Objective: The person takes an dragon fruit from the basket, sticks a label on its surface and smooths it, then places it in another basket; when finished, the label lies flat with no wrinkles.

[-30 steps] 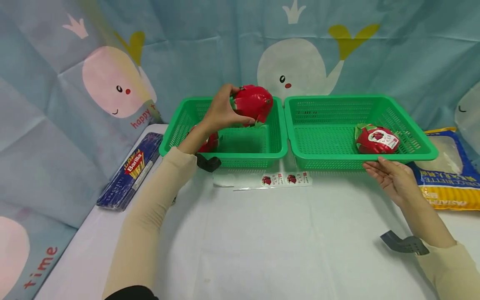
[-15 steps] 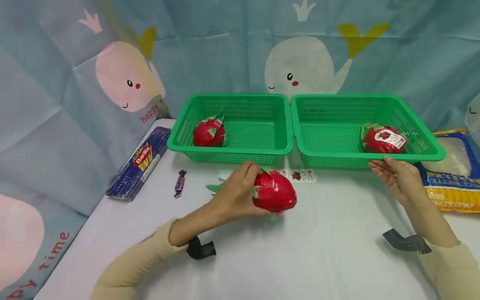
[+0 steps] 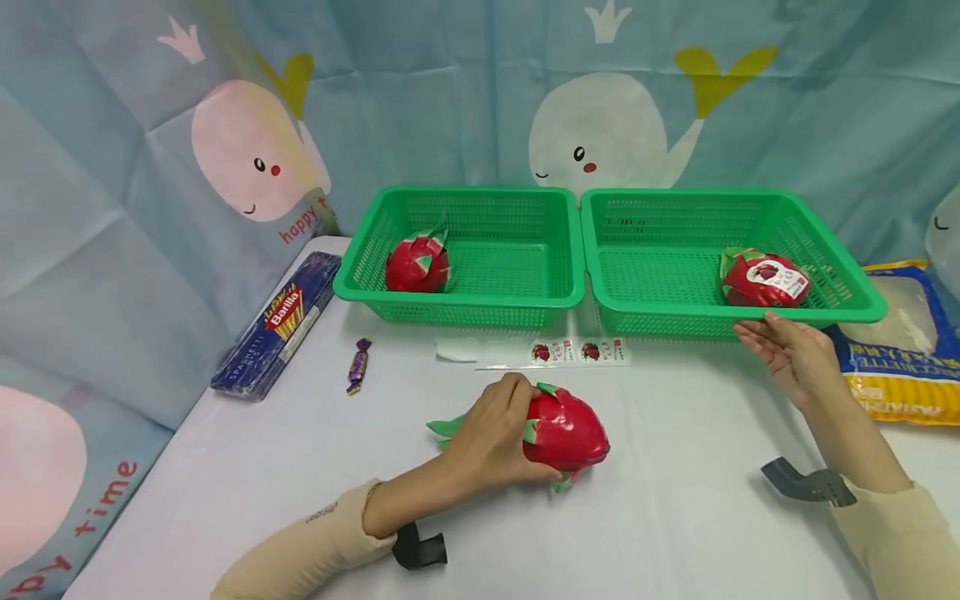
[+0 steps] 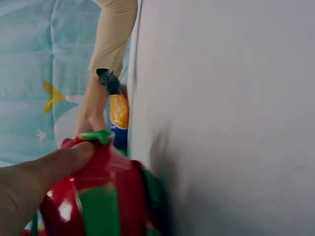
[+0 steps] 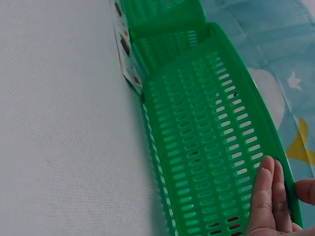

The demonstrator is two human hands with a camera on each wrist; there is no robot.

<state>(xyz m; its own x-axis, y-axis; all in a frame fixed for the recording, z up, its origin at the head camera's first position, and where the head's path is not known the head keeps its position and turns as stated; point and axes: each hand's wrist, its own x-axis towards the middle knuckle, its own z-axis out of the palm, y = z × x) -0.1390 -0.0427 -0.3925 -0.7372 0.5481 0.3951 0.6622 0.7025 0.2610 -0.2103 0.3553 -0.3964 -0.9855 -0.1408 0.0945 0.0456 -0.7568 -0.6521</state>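
Note:
My left hand [image 3: 491, 433] grips a red dragon fruit [image 3: 570, 433] with green scales, low over the middle of the white table; I cannot tell if it touches the cloth. In the left wrist view the thumb presses on the dragon fruit [image 4: 98, 196]. At the right, my right hand [image 3: 795, 358] pinches the front rim of the right green basket [image 3: 675, 315], fingers along its outer wall and thumb over the rim in the right wrist view. That basket holds a dragon fruit [image 3: 765, 279] with a white label. Another dragon fruit [image 3: 417, 265] lies in the left green basket [image 3: 480, 304].
A strip of dragon fruit stickers [image 3: 551, 352] lies before the baskets. To the left are a purple wrapped candy [image 3: 359, 365] and a blue Barilla spaghetti pack [image 3: 277, 325]. A blue and yellow pasta bag [image 3: 900, 383] lies beyond my right hand. A printed curtain hangs behind.
My left hand has carried the dragon fruit from above the left basket down and toward me, over the table. The right hand stays at the basket rim.

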